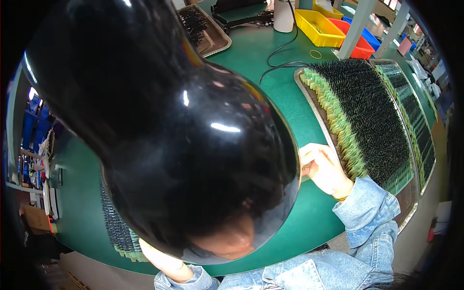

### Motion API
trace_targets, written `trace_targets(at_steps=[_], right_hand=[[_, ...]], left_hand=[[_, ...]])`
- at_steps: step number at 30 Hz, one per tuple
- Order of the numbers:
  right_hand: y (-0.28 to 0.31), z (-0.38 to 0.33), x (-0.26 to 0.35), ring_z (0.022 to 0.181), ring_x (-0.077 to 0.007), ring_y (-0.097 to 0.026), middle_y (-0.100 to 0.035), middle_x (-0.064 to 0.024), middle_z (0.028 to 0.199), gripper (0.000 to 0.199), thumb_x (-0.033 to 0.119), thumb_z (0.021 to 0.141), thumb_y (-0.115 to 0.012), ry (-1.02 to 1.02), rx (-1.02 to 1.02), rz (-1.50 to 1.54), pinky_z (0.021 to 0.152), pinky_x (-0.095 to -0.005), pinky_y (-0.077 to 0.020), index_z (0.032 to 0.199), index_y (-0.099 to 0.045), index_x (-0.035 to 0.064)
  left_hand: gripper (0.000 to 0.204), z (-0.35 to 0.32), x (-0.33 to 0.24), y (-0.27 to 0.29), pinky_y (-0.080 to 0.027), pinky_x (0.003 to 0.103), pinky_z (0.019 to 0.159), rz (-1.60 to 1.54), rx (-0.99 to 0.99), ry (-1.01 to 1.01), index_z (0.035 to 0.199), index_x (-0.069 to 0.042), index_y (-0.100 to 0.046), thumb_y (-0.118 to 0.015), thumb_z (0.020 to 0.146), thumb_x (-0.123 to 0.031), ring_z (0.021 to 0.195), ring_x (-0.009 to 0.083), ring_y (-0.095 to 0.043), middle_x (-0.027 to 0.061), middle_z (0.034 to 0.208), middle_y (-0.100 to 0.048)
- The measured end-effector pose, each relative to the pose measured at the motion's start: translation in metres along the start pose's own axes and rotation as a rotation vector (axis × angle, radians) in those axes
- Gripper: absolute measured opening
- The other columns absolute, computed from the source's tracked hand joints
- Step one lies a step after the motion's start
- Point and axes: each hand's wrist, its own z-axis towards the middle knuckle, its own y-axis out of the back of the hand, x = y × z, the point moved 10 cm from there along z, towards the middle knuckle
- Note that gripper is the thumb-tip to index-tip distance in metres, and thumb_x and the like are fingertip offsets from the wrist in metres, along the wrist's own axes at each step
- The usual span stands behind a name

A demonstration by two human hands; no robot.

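A large glossy black rounded housing on a thick neck, probably a lamp head [203, 140], fills the middle of the head view and covers most of the work area. From its right edge my right hand [326, 166] shows, fingers bent and drawn together in a pinch. Their tips are partly covered, and whatever they hold cannot be made out. Only the wrist and heel of my left hand [162, 258] come out below the housing; its fingers are hidden. Beside that hand lies a batch of green strips with black pins [116, 227], partly covered.
Right of my right hand, a metal tray [316, 113] holds dense rows of black-pinned green pieces [362, 111]. A second filled tray [411, 106] lies beyond. At the back are a tray of black parts [212, 36], yellow bins [319, 29], a red bin [362, 47] and a black cable [275, 58].
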Motion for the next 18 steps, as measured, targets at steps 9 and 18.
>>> trace_targets(at_steps=[9,18], right_hand=[[-0.01,-0.011,0.023,0.056,-0.01,-0.049,-0.05,-0.0045,0.061,0.025,0.012,0.087,-0.038,0.009,-0.293,-0.251,0.056,-0.0234,-0.0417,0.07,-0.05,-0.0026],[-0.018,-0.012,0.031,0.052,-0.0046,-0.034,-0.038,0.0008,0.055,0.024,0.006,0.082,-0.039,0.064,-0.252,-0.39,0.049,-0.0203,-0.0282,0.06,-0.042,-0.0005]], left_hand=[[0.04,-0.018,-0.032,-0.014,-0.036,0.038,0.089,0.215,-0.271,-0.314,0.117,0.007,-0.034,-0.04,0.084,-0.015,0.106,0.0311,-0.042,0.0217,0.119,-0.037],[0.036,-0.029,-0.081,-0.085,-0.036,0.037,0.088,1.235,-0.182,-0.758,0.112,0.008,-0.04,-0.046,0.081,-0.009,0.103,0.0339,-0.044,0.0243,0.115,-0.04]])
